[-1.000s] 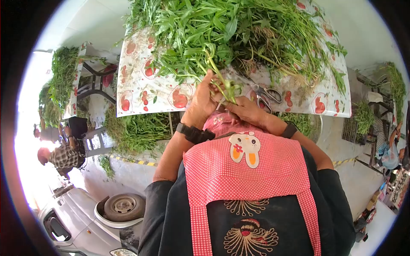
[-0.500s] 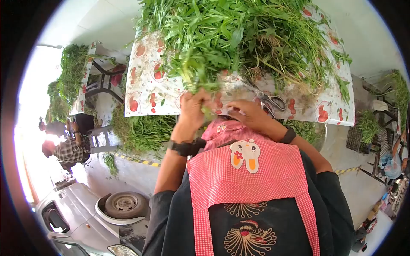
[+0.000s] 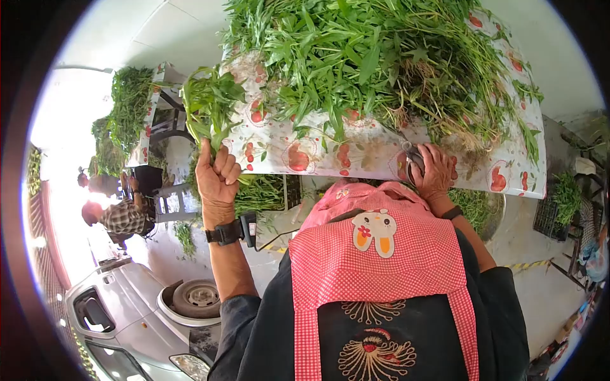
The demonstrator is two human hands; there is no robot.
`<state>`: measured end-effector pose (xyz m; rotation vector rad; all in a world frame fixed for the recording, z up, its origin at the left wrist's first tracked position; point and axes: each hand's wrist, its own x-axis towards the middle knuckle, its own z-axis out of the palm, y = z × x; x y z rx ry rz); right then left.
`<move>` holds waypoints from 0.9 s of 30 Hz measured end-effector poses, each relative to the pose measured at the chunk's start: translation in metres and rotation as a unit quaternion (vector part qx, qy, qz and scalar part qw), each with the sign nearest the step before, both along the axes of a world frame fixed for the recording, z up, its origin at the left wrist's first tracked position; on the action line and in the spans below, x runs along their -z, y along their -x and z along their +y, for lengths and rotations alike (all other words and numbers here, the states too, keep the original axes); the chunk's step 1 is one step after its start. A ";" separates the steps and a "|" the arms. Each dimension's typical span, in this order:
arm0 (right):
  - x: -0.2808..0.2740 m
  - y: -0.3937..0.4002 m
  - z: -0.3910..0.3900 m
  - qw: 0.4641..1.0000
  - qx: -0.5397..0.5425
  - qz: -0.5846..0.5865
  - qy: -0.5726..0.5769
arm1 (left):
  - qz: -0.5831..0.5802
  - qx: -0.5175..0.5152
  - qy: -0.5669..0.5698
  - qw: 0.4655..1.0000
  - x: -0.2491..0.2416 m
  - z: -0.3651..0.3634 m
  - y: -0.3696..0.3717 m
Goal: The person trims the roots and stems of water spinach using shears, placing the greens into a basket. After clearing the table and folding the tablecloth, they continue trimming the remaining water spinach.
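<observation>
Raised off the left front corner of the table, my left hand is closed around a small bunch of leafy greens, its leaves pointing up. My right hand lies at the table's front edge with its fingers curled over the handles of a pair of scissors. The scissors rest on the fruit-print tablecloth, their blades pointing toward the pile. A large heap of leafy greens covers the back of the table, with roots and stems showing on its right side.
Below the table's left front is a crate of greens. More greens lie under the right side. Another table with greens and a person in a checked shirt are at left. A silver vehicle stands at lower left.
My left hand has moved left and outward with the bunch of greens, away from the pile. My right hand has moved right from near my apron onto the scissors.
</observation>
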<state>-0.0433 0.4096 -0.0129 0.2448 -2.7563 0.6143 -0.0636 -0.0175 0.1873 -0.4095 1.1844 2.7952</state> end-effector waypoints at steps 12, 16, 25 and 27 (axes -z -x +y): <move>-0.005 0.000 -0.002 1.000 -0.002 0.003 -0.012 | -0.260 -0.157 0.017 0.952 0.197 0.011 0.037; -0.033 0.003 -0.020 0.997 -0.046 0.051 -0.032 | -0.234 -0.073 0.029 0.969 0.183 0.016 0.029; -0.023 0.062 -0.145 0.954 -0.292 -0.058 -0.018 | -0.313 -0.135 0.125 0.932 0.203 0.006 0.034; -0.008 0.061 -0.147 0.952 -0.301 -0.042 -0.047 | -0.306 -0.123 0.121 0.936 0.200 0.006 0.032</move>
